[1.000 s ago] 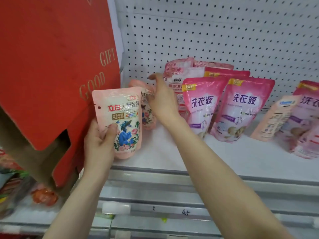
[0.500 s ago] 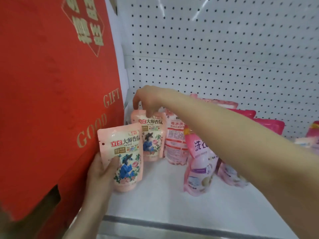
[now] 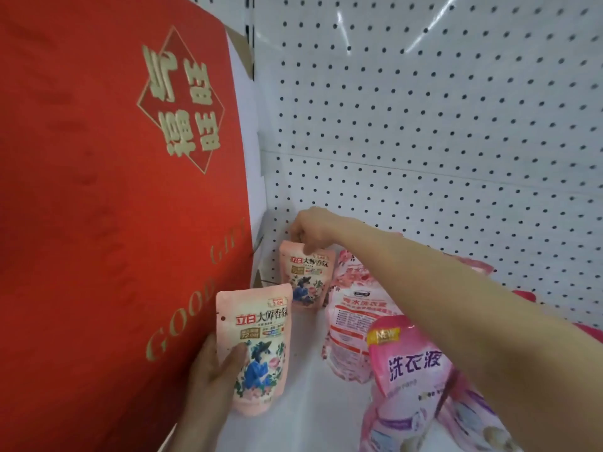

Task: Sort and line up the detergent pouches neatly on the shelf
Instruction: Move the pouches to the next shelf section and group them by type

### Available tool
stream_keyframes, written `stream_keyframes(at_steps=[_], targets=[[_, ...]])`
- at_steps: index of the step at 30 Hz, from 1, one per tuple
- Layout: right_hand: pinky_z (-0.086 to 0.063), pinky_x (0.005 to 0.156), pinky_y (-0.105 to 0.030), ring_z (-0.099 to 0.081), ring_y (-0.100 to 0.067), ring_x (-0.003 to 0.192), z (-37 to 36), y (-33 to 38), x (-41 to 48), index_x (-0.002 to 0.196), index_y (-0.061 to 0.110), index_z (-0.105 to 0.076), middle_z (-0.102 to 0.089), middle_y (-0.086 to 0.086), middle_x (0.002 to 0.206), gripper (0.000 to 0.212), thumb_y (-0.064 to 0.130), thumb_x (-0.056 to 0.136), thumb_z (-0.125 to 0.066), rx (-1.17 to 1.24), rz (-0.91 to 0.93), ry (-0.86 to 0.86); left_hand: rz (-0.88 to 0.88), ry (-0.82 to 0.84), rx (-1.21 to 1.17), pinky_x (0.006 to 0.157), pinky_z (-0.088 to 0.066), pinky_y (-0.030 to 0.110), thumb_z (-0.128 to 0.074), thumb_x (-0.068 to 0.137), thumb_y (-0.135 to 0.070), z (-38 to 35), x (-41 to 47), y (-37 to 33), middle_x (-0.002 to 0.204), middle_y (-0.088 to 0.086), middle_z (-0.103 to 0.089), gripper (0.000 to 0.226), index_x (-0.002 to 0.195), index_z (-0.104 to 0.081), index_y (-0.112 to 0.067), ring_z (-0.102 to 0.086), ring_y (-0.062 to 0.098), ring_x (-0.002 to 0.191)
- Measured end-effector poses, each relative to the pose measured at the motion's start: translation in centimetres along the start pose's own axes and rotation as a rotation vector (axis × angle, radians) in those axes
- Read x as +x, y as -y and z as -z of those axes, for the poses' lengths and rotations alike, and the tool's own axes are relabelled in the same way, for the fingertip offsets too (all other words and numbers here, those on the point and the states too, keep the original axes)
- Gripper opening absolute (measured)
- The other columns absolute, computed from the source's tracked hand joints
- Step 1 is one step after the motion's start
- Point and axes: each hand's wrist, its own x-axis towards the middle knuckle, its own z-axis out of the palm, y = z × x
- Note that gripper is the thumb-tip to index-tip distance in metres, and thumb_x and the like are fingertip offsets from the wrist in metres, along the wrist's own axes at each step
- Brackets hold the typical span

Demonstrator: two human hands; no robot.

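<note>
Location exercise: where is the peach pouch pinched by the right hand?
In the head view, the peach pouch stands at the rear left of the shelf, between the red gift box and a floral pink pouch.

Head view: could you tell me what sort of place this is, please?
Probably a shop aisle: white pegboard back panel, a shelf of branded detergent pouches, and a red gift box alongside.

Two peach pouches [image 3: 257, 324] [image 3: 308, 272], one floral pouch [image 3: 354, 321], at least two bright pink pouches [image 3: 411, 363] [image 3: 473, 419], one red box [image 3: 98, 190]
</note>
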Motion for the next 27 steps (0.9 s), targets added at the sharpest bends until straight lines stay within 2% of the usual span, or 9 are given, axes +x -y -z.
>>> stream_keyframes(at_steps=[2,6,8,13,15,18,22,26,27], targets=[[-0.049,0.083,-0.028,-0.064,-0.020,0.098,-0.1,-0.6,0.2,0.120,0.016,-0.067,-0.069,-0.002,0.113,0.038,0.011,0.083,-0.076,0.019,-0.009,-0.004,0.011,-0.002,-0.002,0.054,-0.058,0.024,-0.053,0.090,0.010,-0.5,0.3,0.1,0.092,0.003,-0.074,0.033,0.108,-0.061,-0.016,-0.073,0.016,0.075],[-0.050,0.095,-0.032,-0.062,-0.021,0.109,0.2,-1.2,-0.5,0.124,0.019,-0.064,-0.067,-0.001,0.120,0.039,0.009,0.087,-0.070,0.035,-0.012,0.007,0.004,0.025,0.025,0.057,-0.058,0.023,-0.054,0.091,0.007,-1.9,1.8,0.2,0.093,-0.003,-0.075,0.031,0.107,-0.062,-0.019,-0.073,0.015,0.078],[-0.049,0.094,-0.032,-0.061,-0.021,0.112,0.9,-1.5,-1.7,0.130,0.022,-0.060,-0.065,-0.002,0.125,0.043,0.008,0.090,-0.065,0.061,-0.018,-0.013,0.015,0.050,0.051,0.056,-0.057,0.022,-0.054,0.093,0.001,-2.9,3.3,0.3,0.090,-0.005,-0.076,0.026,0.103,-0.063,-0.021,-0.074,0.012,0.076],[-0.049,0.086,-0.030,-0.060,-0.016,0.094,2.1,-3.1,-8.2,0.123,0.026,-0.065,-0.065,-0.001,0.118,0.035,0.011,0.092,-0.058,0.135,-0.051,-0.070,0.054,0.076,0.128,0.056,-0.055,0.021,-0.052,0.097,-0.007,-5.2,7.8,1.2,0.094,-0.003,-0.071,0.019,0.102,-0.060,-0.023,-0.071,0.007,0.072],[-0.049,0.085,-0.029,-0.061,-0.014,0.094,1.8,-3.8,-11.4,0.121,0.027,-0.066,-0.067,0.002,0.114,0.031,0.016,0.093,-0.058,0.166,-0.088,-0.093,0.079,0.086,0.142,0.061,-0.056,0.026,-0.052,0.098,-0.009,-6.0,9.5,1.5,0.099,0.001,-0.071,0.018,0.107,-0.060,-0.023,-0.070,0.009,0.076],[-0.049,0.094,-0.032,-0.063,-0.015,0.105,1.0,-4.8,-15.7,0.122,0.029,-0.066,-0.069,0.005,0.119,0.028,0.024,0.096,-0.059,0.202,-0.131,-0.181,0.083,0.122,0.170,0.064,-0.055,0.027,-0.052,0.098,-0.013,-7.3,11.5,1.7,0.105,0.001,-0.069,0.018,0.108,-0.060,-0.026,-0.069,0.011,0.079],[-0.045,0.092,-0.024,-0.063,-0.008,0.104,-0.4,-5.2,-19.8,0.122,0.032,-0.067,-0.070,0.011,0.120,0.027,0.030,0.096,-0.059,0.270,-0.188,-0.295,-0.005,0.019,0.288,0.075,-0.055,0.033,-0.056,0.094,-0.006,-8.3,13.3,2.4,0.123,0.011,-0.063,0.033,0.125,-0.050,-0.012,-0.065,0.023,0.097],[-0.047,0.093,-0.026,-0.063,-0.004,0.100,-1.7,-5.3,-22.1,0.119,0.032,-0.069,-0.071,0.013,0.117,0.025,0.029,0.097,-0.059,0.342,-0.271,-0.366,-0.060,0.011,0.444,0.059,-0.046,0.021,-0.053,0.094,-0.003,-9.2,13.5,3.0,0.125,0.013,-0.059,0.034,0.127,-0.047,-0.007,-0.057,0.018,0.093],[-0.047,0.092,-0.025,-0.062,-0.001,0.095,-1.9,-5.2,-22.4,0.118,0.031,-0.070,-0.071,0.013,0.117,0.024,0.027,0.096,-0.059,0.367,-0.287,-0.390,-0.066,0.013,0.462,0.060,-0.046,0.021,-0.052,0.094,-0.003,-9.3,13.3,3.0,0.126,0.014,-0.058,0.035,0.129,-0.046,-0.005,-0.057,0.019,0.096]])
